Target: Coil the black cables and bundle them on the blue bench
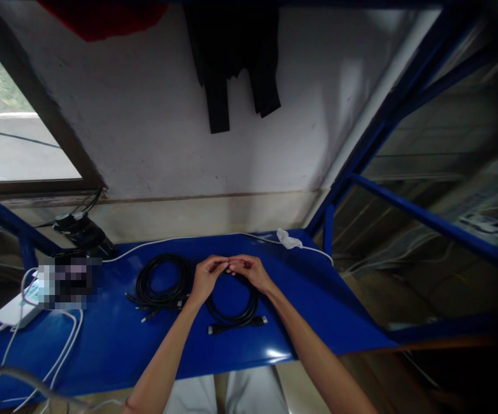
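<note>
A coiled black cable (232, 318) lies on the blue table, its two plug ends pointing apart on the near side. At the far side of this coil, my left hand (209, 279) and my right hand (249, 272) meet with their fingertips pinched together. What sits between the fingertips is too small and covered to make out; the top of the coil runs just under them. Left of my left hand rests a bundle of coiled black cables (158, 284), several plugs sticking out toward me.
A white power strip (18, 310) with white cords lies at the left, near two black cylinders (87, 233). A crumpled white scrap (289, 239) and a white cord run along the table's back edge. Blue frame posts (327, 230) stand right; dark cloth (236, 57) hangs above.
</note>
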Motion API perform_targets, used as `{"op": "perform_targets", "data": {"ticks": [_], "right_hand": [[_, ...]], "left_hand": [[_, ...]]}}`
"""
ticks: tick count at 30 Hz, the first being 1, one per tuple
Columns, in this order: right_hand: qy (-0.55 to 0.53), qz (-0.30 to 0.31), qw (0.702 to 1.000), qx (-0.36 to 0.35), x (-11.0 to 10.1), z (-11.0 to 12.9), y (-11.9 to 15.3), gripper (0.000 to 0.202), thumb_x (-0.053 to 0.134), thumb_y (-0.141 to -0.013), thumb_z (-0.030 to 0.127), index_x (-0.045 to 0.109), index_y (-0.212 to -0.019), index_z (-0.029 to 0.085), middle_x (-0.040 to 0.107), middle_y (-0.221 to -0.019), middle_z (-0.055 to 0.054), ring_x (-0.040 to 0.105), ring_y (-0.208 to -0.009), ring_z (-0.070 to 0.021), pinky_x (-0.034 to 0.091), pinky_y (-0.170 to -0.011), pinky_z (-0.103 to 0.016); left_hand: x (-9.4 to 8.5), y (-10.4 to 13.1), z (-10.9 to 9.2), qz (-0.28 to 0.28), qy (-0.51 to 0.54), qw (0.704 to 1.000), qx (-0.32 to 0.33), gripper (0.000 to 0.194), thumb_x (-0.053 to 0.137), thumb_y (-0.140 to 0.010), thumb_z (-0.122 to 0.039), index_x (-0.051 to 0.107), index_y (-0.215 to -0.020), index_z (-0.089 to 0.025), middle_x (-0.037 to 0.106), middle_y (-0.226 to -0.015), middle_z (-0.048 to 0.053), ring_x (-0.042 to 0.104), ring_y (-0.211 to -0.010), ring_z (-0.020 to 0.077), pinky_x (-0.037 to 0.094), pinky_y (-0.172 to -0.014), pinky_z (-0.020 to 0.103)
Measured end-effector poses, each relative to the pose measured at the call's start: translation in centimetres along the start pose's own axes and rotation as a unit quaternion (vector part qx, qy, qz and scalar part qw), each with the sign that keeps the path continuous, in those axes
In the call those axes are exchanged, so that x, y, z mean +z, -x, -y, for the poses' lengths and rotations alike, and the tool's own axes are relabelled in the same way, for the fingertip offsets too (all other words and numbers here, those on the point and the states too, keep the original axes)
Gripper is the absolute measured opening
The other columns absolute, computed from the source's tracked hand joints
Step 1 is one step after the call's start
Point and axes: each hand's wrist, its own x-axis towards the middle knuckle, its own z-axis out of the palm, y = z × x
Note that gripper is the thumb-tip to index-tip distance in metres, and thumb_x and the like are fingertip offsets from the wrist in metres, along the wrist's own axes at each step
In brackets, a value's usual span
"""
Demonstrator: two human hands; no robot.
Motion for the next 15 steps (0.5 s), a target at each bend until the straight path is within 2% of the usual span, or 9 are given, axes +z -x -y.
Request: {"op": "perform_targets", "data": {"ticks": [8, 15], "right_hand": [[-0.001, 0.004, 1.0, -0.014, 0.17, -0.07, -0.23, 0.041, 0.094, -0.08, 0.045, 0.08, -0.11, 0.02, 0.083, -0.093, -0.006, 0.079, -0.086, -0.0225, 0.062, -0.08, -0.035], [0.005, 0.005, 1.0, -0.024, 0.11, -0.3, -0.01, 0.039, 0.095, -0.08, 0.041, 0.08, -0.109, 0.02, 0.083, -0.089, -0.005, 0.078, -0.083, -0.0198, 0.059, -0.077, -0.031]], "left_hand": [[0.13, 0.23, -0.78, 0.014, -0.014, 1.0, 0.002, 0.026, 0.08, -0.095, -0.044, 0.084, -0.106, -0.021, 0.083, -0.11, 0.011, 0.08, -0.1, 0.0263, 0.065, -0.095, 0.04], [0.1, 0.14, -0.43, 0.017, 0.004, 1.0, -0.015, 0.028, 0.082, -0.092, -0.045, 0.083, -0.106, -0.02, 0.084, -0.11, 0.011, 0.08, -0.1, 0.0267, 0.064, -0.095, 0.04]]}}
